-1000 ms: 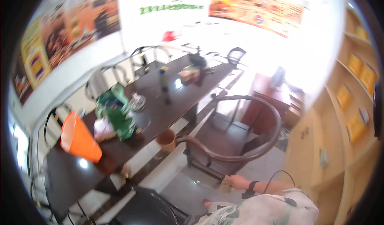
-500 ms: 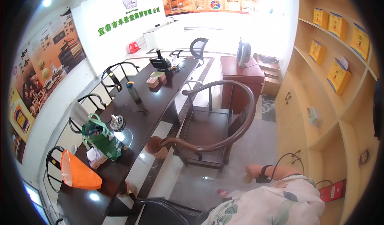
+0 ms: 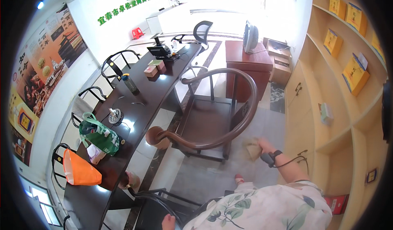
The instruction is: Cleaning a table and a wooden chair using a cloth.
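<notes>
My right hand (image 3: pixel 264 145) reaches out over the floor beside the round-armed wooden chair (image 3: pixel 206 121), its fingers closed on a tan cloth (image 3: pixel 251 149). The cloth is somewhat blurred and hangs just off the chair's back. A dark band and a black device with a cable circle my right wrist. At the lower edge my left hand (image 3: pixel 168 222) shows only in part, fingers curled, close beside the arm of a black chair (image 3: pixel 157 197). Whether it holds anything is hidden.
A long dark table (image 3: pixel 143 103) carries an orange bag (image 3: pixel 82 168), a green bag (image 3: pixel 100 136), an ashtray (image 3: pixel 115 116) and a bottle (image 3: pixel 130 84). Wooden shelves (image 3: pixel 348 134) with yellow boxes line the right. A fan (image 3: pixel 250 38) tops a reddish cabinet (image 3: pixel 249 58). A brown bin (image 3: pixel 157 136) stands between table and chair.
My right arm has stretched forward, carrying the cloth up and away toward the wooden chair. My left hand has come into view at the lower edge. The view has shifted slightly.
</notes>
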Available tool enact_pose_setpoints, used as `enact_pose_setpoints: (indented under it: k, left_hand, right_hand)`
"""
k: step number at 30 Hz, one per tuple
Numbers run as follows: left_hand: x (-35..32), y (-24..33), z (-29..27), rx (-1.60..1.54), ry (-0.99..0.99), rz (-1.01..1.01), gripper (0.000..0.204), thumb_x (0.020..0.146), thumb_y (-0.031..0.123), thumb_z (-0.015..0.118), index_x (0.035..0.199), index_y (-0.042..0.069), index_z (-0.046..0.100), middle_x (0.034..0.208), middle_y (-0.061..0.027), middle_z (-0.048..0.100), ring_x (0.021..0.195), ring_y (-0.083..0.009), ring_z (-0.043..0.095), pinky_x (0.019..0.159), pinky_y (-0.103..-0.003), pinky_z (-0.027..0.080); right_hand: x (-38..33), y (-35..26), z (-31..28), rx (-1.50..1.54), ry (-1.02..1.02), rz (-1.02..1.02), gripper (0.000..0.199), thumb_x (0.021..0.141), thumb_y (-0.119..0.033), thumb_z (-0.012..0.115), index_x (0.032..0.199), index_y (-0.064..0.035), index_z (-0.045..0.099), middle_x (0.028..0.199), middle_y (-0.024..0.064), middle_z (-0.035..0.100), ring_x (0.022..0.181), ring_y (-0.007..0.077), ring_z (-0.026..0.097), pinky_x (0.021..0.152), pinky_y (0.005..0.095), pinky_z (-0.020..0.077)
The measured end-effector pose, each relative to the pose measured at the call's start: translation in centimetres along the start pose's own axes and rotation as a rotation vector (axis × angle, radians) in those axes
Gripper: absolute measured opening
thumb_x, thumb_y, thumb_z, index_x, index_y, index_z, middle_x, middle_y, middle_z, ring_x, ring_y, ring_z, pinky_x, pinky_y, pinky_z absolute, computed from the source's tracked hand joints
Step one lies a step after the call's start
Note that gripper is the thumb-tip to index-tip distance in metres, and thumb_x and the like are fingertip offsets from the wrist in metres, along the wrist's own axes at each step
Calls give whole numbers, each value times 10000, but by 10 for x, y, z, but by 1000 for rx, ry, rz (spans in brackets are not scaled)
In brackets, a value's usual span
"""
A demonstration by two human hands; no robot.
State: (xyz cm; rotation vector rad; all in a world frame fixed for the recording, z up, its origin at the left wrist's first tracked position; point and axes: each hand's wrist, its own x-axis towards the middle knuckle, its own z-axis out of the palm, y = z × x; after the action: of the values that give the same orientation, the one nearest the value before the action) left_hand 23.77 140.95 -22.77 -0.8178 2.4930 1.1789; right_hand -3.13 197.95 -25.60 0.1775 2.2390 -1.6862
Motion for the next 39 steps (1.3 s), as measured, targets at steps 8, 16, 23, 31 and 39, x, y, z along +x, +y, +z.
enact_pose_setpoints:
  k: [8,16,23,31,39]
  left_hand:
    - [-34,-14,46,34,37,-166,359,834,298,511,1023,2,587,992,-203,602,948,-378,541,838,-395,412]
    - [33,183,103,-240,-138,-40,408,840,279,545,1151,17,513,915,-42,590,805,-133,555,608,-260,438]
    - [89,299,150,-584,-241,-169,569,861,332,527,1287,32,301,1172,-133,445,1009,-275,503,824,-465,412]
    - [140,314,186,-864,-275,-291,354,881,368,485,1046,55,492,1013,-126,539,826,-302,540,787,-549,400]
    - [105,322,197,-735,-628,-453,448,878,415,485,1104,28,501,1076,-158,555,955,-352,558,807,-548,437]
  right_hand:
    - [50,-119,-59,478,-4,155,515,837,-493,528,986,-6,600,920,75,638,817,192,610,750,342,477]
    - [63,-123,-18,1151,-417,255,448,823,-387,585,1026,12,575,1100,127,588,1006,271,557,929,403,402]
    - [65,-131,0,1290,-296,160,232,786,-189,566,959,-34,579,1009,95,594,970,256,551,917,399,407]
    - [52,-139,-14,1139,-116,313,207,773,-196,568,929,-61,571,994,79,589,986,264,526,930,432,378]
    - [20,-106,-58,1142,-39,411,211,713,-167,620,891,-58,592,998,87,607,976,276,547,935,457,382]
